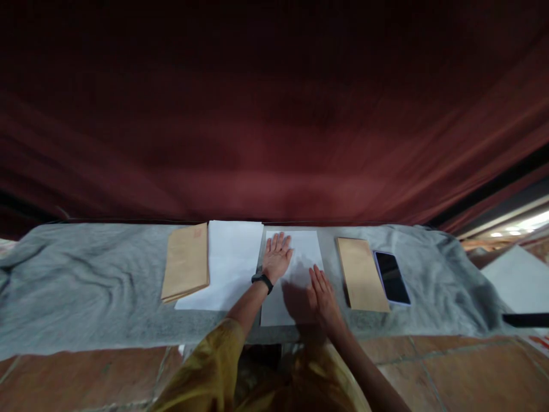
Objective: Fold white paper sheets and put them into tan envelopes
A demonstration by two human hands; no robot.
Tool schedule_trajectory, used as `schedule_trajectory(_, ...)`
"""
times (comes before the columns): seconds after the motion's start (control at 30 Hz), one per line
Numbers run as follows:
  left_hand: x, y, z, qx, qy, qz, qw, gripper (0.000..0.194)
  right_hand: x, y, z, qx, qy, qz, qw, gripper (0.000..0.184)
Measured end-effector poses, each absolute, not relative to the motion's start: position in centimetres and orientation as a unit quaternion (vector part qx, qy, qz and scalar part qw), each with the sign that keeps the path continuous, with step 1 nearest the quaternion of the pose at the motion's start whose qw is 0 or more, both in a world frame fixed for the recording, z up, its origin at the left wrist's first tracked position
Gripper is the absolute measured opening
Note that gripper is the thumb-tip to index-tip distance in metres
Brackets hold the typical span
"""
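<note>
A white sheet of paper (pixel 274 306) lies in front of me on the grey cloth. Flat on its upper part rests my left hand (pixel 277 257), fingers spread, a dark watch on the wrist. My right hand (pixel 321 292) is at the sheet's right edge, fingers stretched out and side by side, holding nothing. Left of the sheet is white paper (pixel 234 252), partly under a stack of brown envelopes (pixel 186 257). On the right lies another brown envelope pile (pixel 364 274), apart from my right hand.
A phone (pixel 392 277) lies just right of the right-hand envelopes. Grey cloth (pixel 107 274) covers the narrow table. A dark red curtain (pixel 274 143) hangs right behind its far edge. Below the near edge is a tiled floor (pixel 107 375). A white panel (pixel 518 280) stands at far right.
</note>
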State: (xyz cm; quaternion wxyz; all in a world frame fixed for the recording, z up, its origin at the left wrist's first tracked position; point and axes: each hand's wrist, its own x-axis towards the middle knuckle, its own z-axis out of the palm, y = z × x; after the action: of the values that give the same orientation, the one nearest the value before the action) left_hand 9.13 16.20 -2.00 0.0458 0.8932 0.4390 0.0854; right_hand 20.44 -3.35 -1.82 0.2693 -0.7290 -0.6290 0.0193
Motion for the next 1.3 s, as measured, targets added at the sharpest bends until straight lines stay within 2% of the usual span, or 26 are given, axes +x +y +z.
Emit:
schedule_trajectory(0.17, 8.9, 16.2, -1.8, 0.899, 0.426, 0.085, 0.044, 0.056, 20.5, 7.6, -0.9, -0.721, -0.65, 0.04, 0.237, 0.054)
schedule_trajectory(0.33, 9.0, 16.4, -2.3, 0.894, 0.437, 0.081, 0.048, 0.055, 21.4, 12.4, -1.8, -0.746, -0.644, 0.012, 0.169, 0.051)
schedule_trajectory(0.5, 9.3, 16.5, -2.9, 0.887, 0.447, 0.102, 0.055, 0.056, 23.2, 12.5, -3.3, -0.769, -0.621, -0.049, 0.145, 0.054)
schedule_trajectory(0.8, 8.8, 15.9, -2.1, 0.857, 0.496, 0.119, 0.068, 0.065, 24.9, 10.5, -4.6, -0.79, -0.583, -0.096, 0.165, 0.06)
schedule_trajectory(0.93, 7.9, 12.4, -1.9, 0.856, 0.493, 0.142, 0.065, 0.061, 24.7, 10.4, -4.4, -0.798, -0.574, -0.093, 0.156, 0.061)
schedule_trajectory(1.1, 6.7, 6.0, -2.5, 0.9, 0.401, 0.156, 0.067, 0.054, 24.7, 10.4, -4.0, -0.798, -0.575, -0.087, 0.155, 0.061)
schedule_trajectory(1.3, 5.6, 4.7, -2.0, 0.908, 0.39, 0.141, 0.064, 0.057, 23.3, 9.1, -2.7, -0.788, -0.585, -0.069, 0.177, 0.058)
